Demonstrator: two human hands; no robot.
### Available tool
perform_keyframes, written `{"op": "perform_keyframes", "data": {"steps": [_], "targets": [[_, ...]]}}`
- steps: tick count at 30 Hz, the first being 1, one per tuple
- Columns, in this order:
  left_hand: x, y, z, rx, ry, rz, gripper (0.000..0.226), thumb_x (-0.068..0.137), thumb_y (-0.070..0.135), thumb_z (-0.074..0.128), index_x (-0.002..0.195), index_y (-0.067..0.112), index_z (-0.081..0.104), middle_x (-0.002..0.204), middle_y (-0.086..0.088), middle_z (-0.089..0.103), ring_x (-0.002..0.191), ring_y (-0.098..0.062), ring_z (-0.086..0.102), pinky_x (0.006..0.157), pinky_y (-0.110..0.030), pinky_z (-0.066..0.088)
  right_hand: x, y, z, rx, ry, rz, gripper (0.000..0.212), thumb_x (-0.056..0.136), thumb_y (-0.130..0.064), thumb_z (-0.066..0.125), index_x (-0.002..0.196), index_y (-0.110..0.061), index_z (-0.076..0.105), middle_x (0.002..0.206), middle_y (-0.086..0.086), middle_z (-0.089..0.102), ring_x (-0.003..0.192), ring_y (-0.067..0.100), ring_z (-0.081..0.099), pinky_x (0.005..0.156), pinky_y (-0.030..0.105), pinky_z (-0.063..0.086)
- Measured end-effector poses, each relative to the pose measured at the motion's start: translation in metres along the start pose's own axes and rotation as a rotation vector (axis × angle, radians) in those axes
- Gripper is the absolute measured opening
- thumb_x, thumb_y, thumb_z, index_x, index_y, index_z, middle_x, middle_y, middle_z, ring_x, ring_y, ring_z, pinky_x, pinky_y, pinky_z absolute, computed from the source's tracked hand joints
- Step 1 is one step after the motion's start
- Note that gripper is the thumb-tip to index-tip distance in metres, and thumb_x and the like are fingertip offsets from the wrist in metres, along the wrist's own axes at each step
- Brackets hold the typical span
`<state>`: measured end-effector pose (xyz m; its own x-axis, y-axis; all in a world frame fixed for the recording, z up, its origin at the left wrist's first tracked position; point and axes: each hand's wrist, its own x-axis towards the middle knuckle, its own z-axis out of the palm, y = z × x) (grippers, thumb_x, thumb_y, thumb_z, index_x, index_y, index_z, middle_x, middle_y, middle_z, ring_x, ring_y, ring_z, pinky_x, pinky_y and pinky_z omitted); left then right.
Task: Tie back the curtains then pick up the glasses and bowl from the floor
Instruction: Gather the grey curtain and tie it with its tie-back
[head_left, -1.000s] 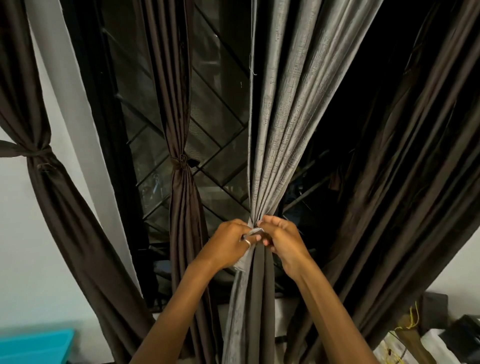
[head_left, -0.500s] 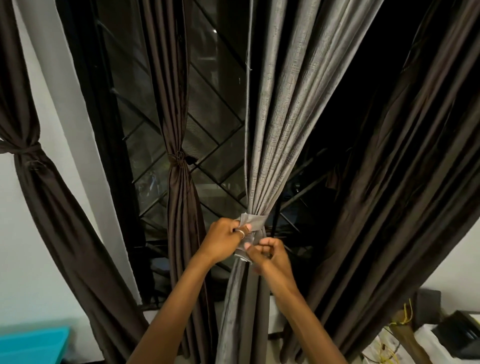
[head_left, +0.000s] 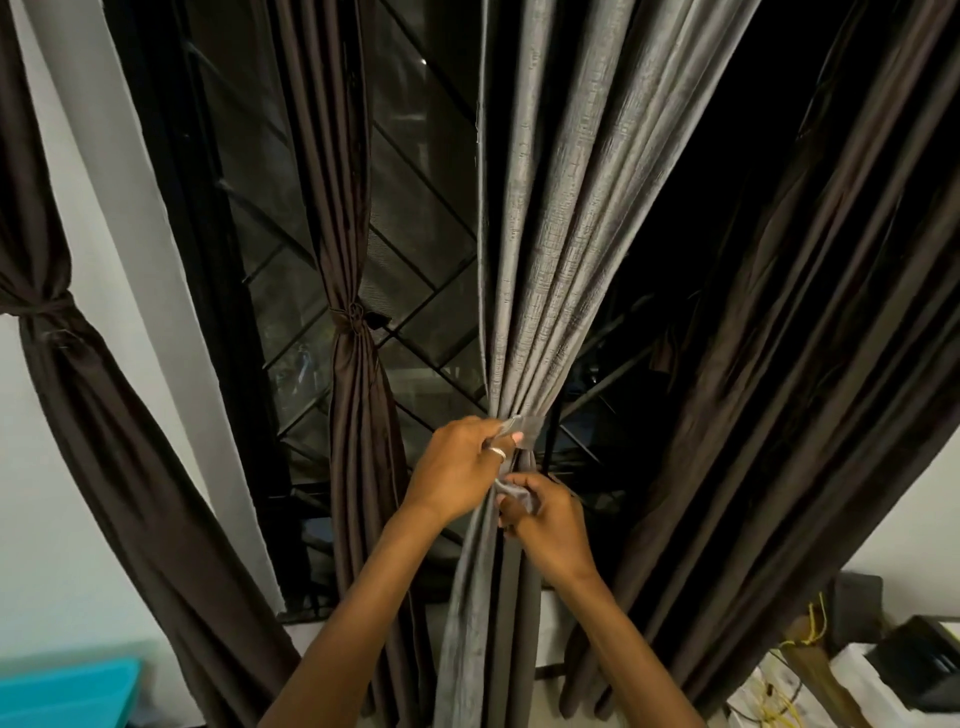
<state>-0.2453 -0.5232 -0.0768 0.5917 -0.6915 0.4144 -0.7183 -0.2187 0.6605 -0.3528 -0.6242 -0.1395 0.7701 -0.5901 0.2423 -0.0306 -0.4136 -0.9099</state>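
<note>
1. A grey fabric tie strip wraps the gathered pale grey woven curtain.
2. The left hand curls round one strip end at the gather; the right hand pinches the other end just below.
3. Glasses and bowl: out of view.
4. Likely risk: either grip slackening before the knot bites lets the strip slip and the folds spill.

The grey curtain is matt cloth with a coarse, slubbed weave. The brown curtains are smooth cloth with a soft sheen. The window has glossy dark glass behind thin metal bars. The wall looks matt white.
</note>
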Motion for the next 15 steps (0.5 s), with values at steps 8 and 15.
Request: {"op": "perform_keyframes", "data": {"steps": [8, 15], "targets": [[0.006, -0.028, 0.014, -0.107, -0.228, -0.232, 0.048, 0.094, 0.075, 0.029, 0.137, 0.058, 0.043, 0.139, 0.005, 0.045, 0.136, -0.021, 0.036, 0.119, -0.039, 0.020, 0.000, -0.015, -0.026, -0.321, -0.097, -0.191, 0.035, 0.091, -0.007, 0.066, 0.122, -0.023, 0.072, 0.100, -0.009, 0.065, 0.089, 0.000, 0.061, 0.078, 0.009, 0.044], [0.002, -0.021, 0.013, -0.090, -0.218, -0.240, 0.041, 0.103, 0.060, 0.030, 0.142, 0.050, 0.043, 0.135, 0.009, 0.034, 0.129, -0.019, 0.023, 0.106, -0.032, 0.018, 0.013, -0.059, -0.063, -0.217, -0.009, -0.182, 0.032, 0.090, -0.013, 0.074, 0.113, -0.027, 0.057, 0.089, -0.008, 0.069, 0.079, 0.004, 0.068, 0.068, 0.016, 0.053]]}}
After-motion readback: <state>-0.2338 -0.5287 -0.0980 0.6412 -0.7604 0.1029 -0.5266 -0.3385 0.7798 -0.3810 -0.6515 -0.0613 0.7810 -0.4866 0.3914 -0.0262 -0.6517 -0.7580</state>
